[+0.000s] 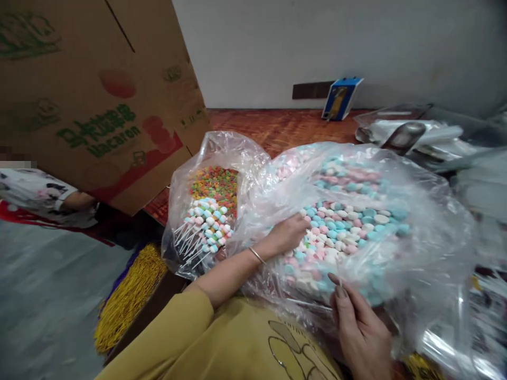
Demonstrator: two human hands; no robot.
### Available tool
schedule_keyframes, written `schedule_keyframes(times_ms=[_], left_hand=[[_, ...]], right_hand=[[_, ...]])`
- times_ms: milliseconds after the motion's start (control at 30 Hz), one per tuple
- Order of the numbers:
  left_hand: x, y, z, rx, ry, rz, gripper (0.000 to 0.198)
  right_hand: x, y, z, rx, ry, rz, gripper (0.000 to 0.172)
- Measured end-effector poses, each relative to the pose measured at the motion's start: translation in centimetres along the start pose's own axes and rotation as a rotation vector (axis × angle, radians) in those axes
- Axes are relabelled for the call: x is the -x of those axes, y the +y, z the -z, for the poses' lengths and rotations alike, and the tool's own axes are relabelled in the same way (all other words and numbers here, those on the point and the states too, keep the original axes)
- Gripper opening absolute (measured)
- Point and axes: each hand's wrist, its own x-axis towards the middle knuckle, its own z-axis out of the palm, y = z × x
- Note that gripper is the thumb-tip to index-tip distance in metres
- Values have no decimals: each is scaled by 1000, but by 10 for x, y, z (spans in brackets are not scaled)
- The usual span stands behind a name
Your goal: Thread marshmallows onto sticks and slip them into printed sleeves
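Pastel pink, white and blue marshmallow-like candies point(344, 228) fill a large clear plastic bag point(439, 221) in front of me. My left hand point(291, 232) reaches into its opening, fingers closed at the left edge of the candies; what they grip is hidden. Near the front of the bag, my right hand point(358, 316) pinches a thin white stick point(339, 266) between thumb and fingers, its upper end too blurred to make out. Left of the big bag, a smaller clear bag point(178, 195) holds candies on white sticks point(209, 221) and small orange, green and red sweets point(217, 182).
A printed cardboard box point(130, 105) stands at the left, with another person's arm point(79, 200) beside it. Yellow stringy strands point(130, 301) hang below. Behind the bags, a blue device point(343, 98) sits on the reddish table point(245, 124); a clear tray point(447, 132) lies at right.
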Motion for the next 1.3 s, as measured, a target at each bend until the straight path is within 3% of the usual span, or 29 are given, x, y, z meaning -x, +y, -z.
schedule_keyframes(times_ms=[67, 133, 233, 333, 467, 633, 800, 933, 1033, 1167, 1300], left_hand=[[-6, 1, 8, 362, 95, 183, 20], [-16, 2, 16, 667, 96, 396, 24], [-31, 2, 22, 831, 51, 473, 24], [-41, 2, 18, 670, 25, 414, 25], [-52, 3, 8, 307, 66, 179, 27], [-62, 11, 0, -72, -32, 26, 16], [-54, 14, 1, -108, -123, 11, 11], [-51, 9, 5, -19, -165, 168, 18], [-53, 7, 2, 37, -115, 236, 16], [-53, 6, -6, -27, 20, 105, 6], [-47, 5, -7, -131, 42, -18, 7]], right_hand=[[1, -5, -1, -36, -15, -27, 53], [2, -8, -3, -75, -27, -53, 53], [2, -8, -7, -93, -45, -41, 51], [-1, -5, -8, -92, -63, -26, 49], [-5, -2, -4, -75, -59, -2, 47], [-9, 3, -1, -69, -52, 13, 44], [-9, 11, 0, -77, -38, 13, 42], [-9, 11, -2, -78, -53, 16, 40], [-11, 9, -4, -53, -59, 50, 38], [-11, 11, -5, -40, -53, 67, 38], [-12, 12, -4, -27, -38, 69, 37]])
